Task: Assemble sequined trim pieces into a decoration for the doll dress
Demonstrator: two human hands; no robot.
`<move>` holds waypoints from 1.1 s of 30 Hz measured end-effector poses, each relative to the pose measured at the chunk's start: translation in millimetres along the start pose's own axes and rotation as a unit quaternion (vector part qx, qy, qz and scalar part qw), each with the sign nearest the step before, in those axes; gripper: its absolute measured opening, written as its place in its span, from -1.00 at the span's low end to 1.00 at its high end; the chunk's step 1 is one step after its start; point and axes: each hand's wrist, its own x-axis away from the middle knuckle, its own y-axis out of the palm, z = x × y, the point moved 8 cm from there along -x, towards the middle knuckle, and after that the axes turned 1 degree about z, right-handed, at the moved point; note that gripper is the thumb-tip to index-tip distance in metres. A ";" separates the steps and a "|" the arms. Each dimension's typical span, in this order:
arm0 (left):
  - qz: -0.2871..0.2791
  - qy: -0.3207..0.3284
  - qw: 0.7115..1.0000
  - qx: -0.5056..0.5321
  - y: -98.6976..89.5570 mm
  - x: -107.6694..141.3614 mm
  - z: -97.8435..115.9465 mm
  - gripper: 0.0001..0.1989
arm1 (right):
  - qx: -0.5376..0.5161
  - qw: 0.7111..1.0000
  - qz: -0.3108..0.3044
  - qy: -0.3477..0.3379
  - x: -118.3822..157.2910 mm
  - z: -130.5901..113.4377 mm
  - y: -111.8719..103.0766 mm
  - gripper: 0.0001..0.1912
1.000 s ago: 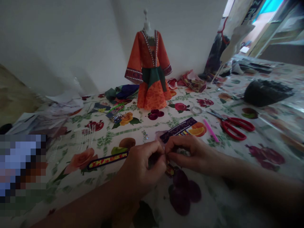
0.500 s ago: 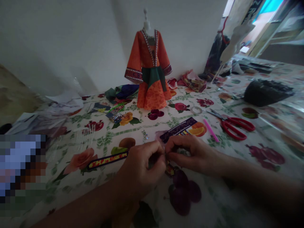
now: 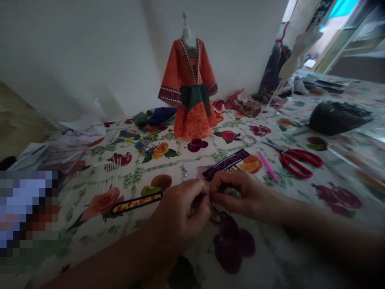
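Observation:
My left hand (image 3: 188, 212) and my right hand (image 3: 240, 192) meet over the tablecloth, thumbs and fingers pinched together. What lies between the fingertips is too small and dark to make out. A yellow-and-red patterned strip with dark edges (image 3: 136, 202) runs up to my left hand from the left. A similarly coloured patterned piece (image 3: 215, 216) peeks out just below the fingertips; whether the two are joined is hidden. Just behind my right hand lies a dark purple strip with white bead-like trim (image 3: 227, 163). A pink stick (image 3: 267, 165) rests to its right.
Red-handled scissors (image 3: 300, 160) lie at the right, near a clear ring (image 3: 249, 139). A small orange-and-green dress (image 3: 192, 120) stands on a white form at the back. White bead strings (image 3: 110, 168) lie left; a black bundle (image 3: 338, 116) sits far right.
Both hands keep nearly the same place and pinch, with only slight finger movement. The patterned piece below the fingertips shows a little differently. Nothing else has visibly moved.

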 end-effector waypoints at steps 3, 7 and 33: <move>-0.001 0.000 1.000 0.000 -0.6 -0.1 1.6 -0.81 | 0.005 1.000 -0.003 0.002 0.6 -0.4 -0.1 -0.98; -0.001 -0.002 1.000 -0.001 -1.8 0.3 3.1 -0.79 | 0.005 1.000 -0.004 0.003 0.7 0.1 -0.4 -0.98; -0.004 -0.006 0.999 0.036 2.6 1.5 -0.6 -0.83 | -0.001 1.000 -0.013 0.012 0.1 3.6 2.7 -0.96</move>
